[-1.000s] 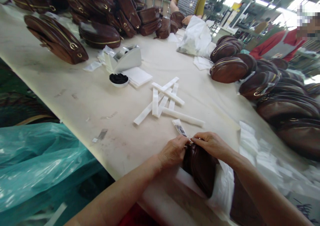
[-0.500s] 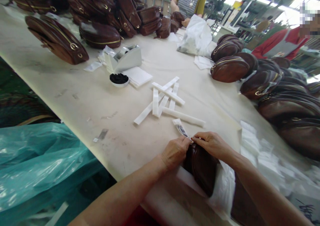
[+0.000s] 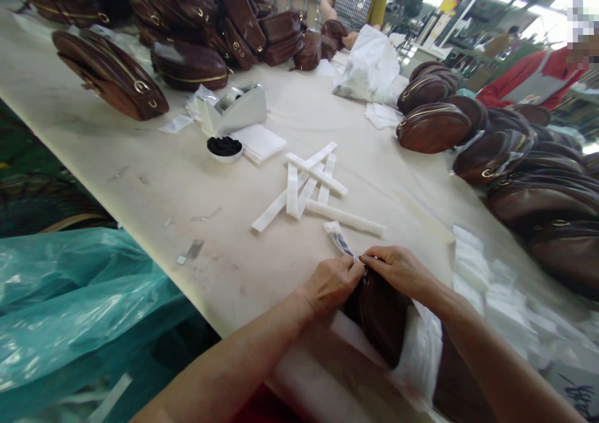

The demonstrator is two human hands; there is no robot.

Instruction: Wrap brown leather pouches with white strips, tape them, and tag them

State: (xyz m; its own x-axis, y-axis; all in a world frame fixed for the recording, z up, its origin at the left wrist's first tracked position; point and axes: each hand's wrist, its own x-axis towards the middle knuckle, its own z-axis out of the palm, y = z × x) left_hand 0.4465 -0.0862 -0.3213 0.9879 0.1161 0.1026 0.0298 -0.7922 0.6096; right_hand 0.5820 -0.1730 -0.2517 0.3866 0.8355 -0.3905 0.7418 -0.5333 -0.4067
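Spanning the view, one pale bench (image 3: pixel 224 192), with stacked brown bags (image 3: pixel 543 186) to the right of the crossed white strips (image 3: pixel 292 189). One dark brown bag (image 3: pixel 381 317), nearer the wearer than the strips, partly in white wrapping (image 3: pixel 423 354); left hand (image 3: pixel 332 282) and right hand (image 3: pixel 397 274) pinched together on its top end, exact part gripped hidden. Behind the strips to the left, one tape dispenser (image 3: pixel 241 114), one bowl (image 3: pixel 225 158) of black pieces (image 3: pixel 224 145); in front, one narrow tag (image 3: pixel 341 243).
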